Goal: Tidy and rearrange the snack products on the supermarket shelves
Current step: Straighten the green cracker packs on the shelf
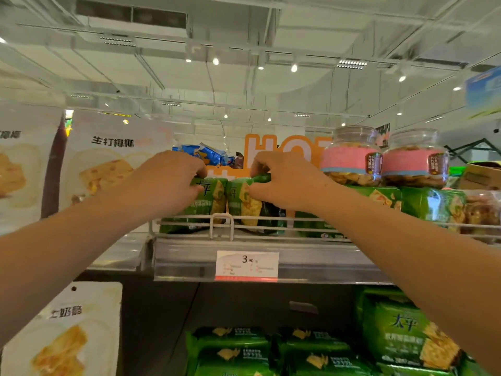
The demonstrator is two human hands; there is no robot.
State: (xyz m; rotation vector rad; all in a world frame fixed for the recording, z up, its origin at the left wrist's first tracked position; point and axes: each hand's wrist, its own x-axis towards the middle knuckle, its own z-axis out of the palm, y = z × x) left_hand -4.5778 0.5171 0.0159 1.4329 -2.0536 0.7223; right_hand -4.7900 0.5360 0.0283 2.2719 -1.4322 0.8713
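Observation:
Two green cracker packs stand side by side on the top shelf (189, 256) behind a white wire rail. My left hand (168, 180) grips the top of the left pack (208, 204), fingers curled over its upper edge. My right hand (282, 180) pinches the top of the right pack (246, 204) in the same way. More green packs (431, 204) lie further right on the same shelf. Blue snack bags (208, 154) sit behind the hands.
Two clear jars with pink labels (352, 158) stand on the green packs at the right. A price tag reading 3.90 (246, 265) hangs on the shelf front. Stacked green packs (271, 351) fill the lower shelf. White snack bags (108, 164) hang at the left.

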